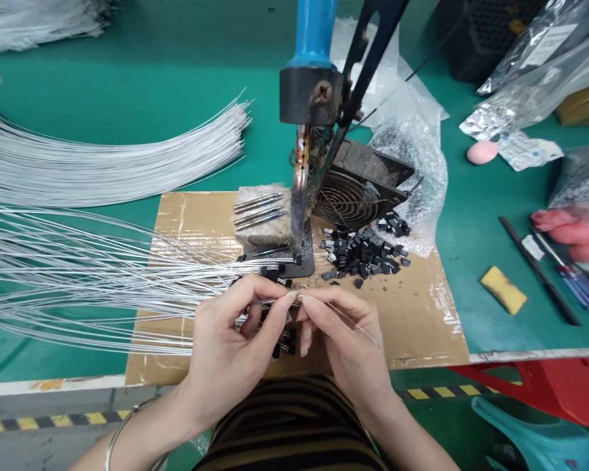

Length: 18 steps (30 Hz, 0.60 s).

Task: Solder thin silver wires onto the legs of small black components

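My left hand [240, 333] and my right hand [346, 330] meet at the front of a cardboard sheet, fingertips nearly touching. Each one is closed in a pinch on thin wire [354, 322], a fine strand of which slants out past the right fingers. What lies right between the fingertips is too small to make out. Just above them hangs the bent tip of a soldering iron [300, 176] with a blue handle. Loose grey-white wires [103, 281] run in from the left under my left hand, several with black connectors [288, 341] at their ends.
Small black connectors [366, 254] lie heaped on the cardboard [417, 320]. Behind them leans a fan [348, 196] by plastic wrap. A pale block [262, 229] carries metal rods. A thick wire bundle [127, 170] fills the left. A yellow sponge [503, 290] lies right.
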Tool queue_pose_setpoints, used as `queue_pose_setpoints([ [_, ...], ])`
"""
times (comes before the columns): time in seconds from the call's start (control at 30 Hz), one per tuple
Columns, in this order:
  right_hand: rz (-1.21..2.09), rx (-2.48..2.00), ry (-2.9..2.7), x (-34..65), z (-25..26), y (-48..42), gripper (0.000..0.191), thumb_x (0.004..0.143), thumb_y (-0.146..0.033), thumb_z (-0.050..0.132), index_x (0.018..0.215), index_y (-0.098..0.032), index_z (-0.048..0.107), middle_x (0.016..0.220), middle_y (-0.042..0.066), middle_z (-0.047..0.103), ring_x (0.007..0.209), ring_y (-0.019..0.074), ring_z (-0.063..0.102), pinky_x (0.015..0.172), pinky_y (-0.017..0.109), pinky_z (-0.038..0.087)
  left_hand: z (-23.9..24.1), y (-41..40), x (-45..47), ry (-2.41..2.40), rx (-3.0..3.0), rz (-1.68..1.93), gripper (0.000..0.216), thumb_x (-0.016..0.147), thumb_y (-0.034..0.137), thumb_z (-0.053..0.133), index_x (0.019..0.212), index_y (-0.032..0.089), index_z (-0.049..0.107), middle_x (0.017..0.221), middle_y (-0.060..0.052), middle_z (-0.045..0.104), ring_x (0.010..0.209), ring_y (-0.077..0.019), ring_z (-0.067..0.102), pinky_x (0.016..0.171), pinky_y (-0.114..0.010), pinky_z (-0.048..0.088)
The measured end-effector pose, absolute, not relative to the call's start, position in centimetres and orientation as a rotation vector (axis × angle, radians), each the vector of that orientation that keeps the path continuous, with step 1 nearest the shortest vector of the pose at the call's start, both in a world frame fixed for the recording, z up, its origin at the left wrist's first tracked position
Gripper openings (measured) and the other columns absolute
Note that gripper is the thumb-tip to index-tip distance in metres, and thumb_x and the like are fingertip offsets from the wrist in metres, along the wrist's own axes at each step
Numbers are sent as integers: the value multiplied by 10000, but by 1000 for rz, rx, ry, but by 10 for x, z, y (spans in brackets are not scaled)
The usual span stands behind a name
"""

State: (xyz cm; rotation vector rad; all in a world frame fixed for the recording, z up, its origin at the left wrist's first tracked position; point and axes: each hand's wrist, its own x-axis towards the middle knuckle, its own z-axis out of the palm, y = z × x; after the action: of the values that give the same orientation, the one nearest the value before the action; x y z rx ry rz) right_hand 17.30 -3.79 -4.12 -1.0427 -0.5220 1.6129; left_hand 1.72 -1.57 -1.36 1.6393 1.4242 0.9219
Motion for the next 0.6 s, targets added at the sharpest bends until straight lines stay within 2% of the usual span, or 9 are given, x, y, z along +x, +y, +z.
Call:
queue_pose_setpoints([
  [0.17,1705,-1002,-442,177,-38,-33,84,871,-300,851,848,-219,852,682,-13,729,478,76,619,476,182,531,-11,-16,16,1416,1685,911,114,971,164,682,875,224,691,667,55,601,505,-77,400,460,-212,326],
  [0.33,1751,-1039,-481,183,-36,-31,115,866,-301,852,814,-198,846,687,-4,730,469,79,626,464,180,535,-10,-18,14,1435,1691,883,116,961,172,698,855,219,694,593,66,514,488,-78,343,437,-217,278],
  [0.5,1734,-1033,-507,185,-39,-32,115,886,-310,835,880,-199,864,715,4,738,487,77,629,478,179,552,-13,-17,15,1412,1649,885,108,979,200,681,873,210,696,643,42,600,495,-81,387,448,-217,317],
  [0.6,1728,-1034,-490,183,-39,-32,112,885,-312,836,884,-204,865,702,1,730,480,77,622,477,182,545,-14,-17,17,1428,1678,897,105,980,190,676,882,217,701,612,55,561,496,-83,372,449,-212,307],
])
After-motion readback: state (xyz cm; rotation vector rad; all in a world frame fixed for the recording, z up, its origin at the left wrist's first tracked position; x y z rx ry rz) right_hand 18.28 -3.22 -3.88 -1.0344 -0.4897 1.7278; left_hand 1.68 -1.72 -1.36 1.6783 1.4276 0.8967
